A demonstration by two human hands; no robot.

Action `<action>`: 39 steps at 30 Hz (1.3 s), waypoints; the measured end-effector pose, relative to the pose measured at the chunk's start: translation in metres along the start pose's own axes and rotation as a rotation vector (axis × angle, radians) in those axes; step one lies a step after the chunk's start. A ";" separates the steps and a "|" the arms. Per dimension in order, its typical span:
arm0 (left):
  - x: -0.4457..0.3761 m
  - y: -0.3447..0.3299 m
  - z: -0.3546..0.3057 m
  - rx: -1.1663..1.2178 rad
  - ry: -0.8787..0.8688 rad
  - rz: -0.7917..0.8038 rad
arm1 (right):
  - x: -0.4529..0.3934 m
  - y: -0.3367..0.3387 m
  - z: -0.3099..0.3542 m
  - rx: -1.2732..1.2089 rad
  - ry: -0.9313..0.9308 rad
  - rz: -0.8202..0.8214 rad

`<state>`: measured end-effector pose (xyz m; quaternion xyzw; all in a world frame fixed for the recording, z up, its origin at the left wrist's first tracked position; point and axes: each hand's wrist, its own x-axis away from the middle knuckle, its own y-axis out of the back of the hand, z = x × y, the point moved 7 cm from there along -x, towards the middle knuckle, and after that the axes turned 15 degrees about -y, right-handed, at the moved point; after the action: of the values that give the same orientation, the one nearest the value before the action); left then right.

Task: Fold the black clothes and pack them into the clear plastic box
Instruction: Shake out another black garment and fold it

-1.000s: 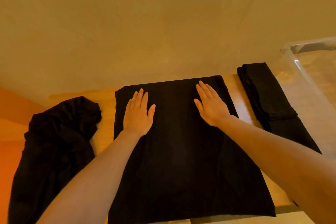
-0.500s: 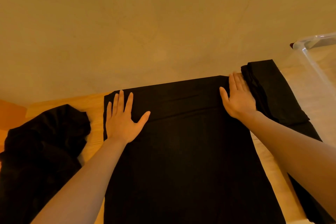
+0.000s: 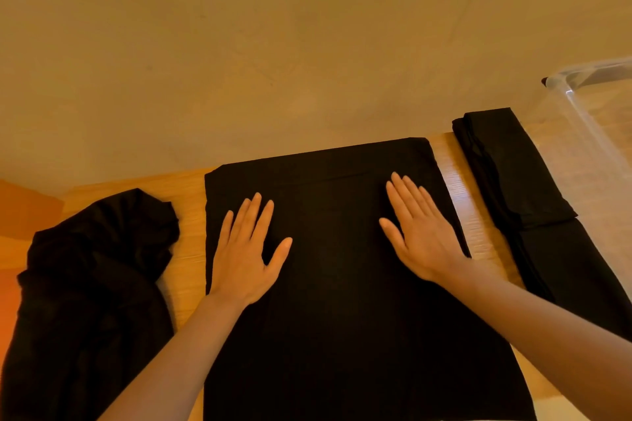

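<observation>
A black garment (image 3: 335, 301) lies flat on the wooden table (image 3: 191, 243), folded into a broad rectangle. My left hand (image 3: 248, 249) rests palm down on its left part with fingers straight and spread. My right hand (image 3: 419, 232) presses flat on its right part, fingers together. A folded black garment (image 3: 513, 174) lies to the right, partly on top of another black piece (image 3: 574, 270). A crumpled black garment (image 3: 92, 277) is heaped at the left. The clear plastic box (image 3: 581, 106) stands at the far right.
A beige wall fills the upper half of the view behind the table's far edge. An orange surface (image 3: 24, 212) shows at the left beyond the table. The table's near edge runs along the bottom right.
Both hands have slid inward from the garment's outer edges toward its middle and a little nearer to me. They stay flat on the cloth.
</observation>
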<state>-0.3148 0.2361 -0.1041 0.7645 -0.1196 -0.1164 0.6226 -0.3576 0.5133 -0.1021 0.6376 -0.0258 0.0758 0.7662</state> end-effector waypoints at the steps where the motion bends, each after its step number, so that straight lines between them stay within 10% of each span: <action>1: 0.008 -0.002 -0.005 0.008 -0.006 0.010 | 0.012 -0.003 0.001 -0.001 0.011 0.004; 39: 0.256 -0.015 -0.098 -0.406 -0.065 0.128 | 0.241 -0.025 -0.107 0.204 0.423 -0.194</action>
<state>-0.0406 0.2454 -0.1066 0.6101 -0.1620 -0.1228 0.7658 -0.1225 0.6344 -0.1133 0.6810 0.2042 0.1356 0.6901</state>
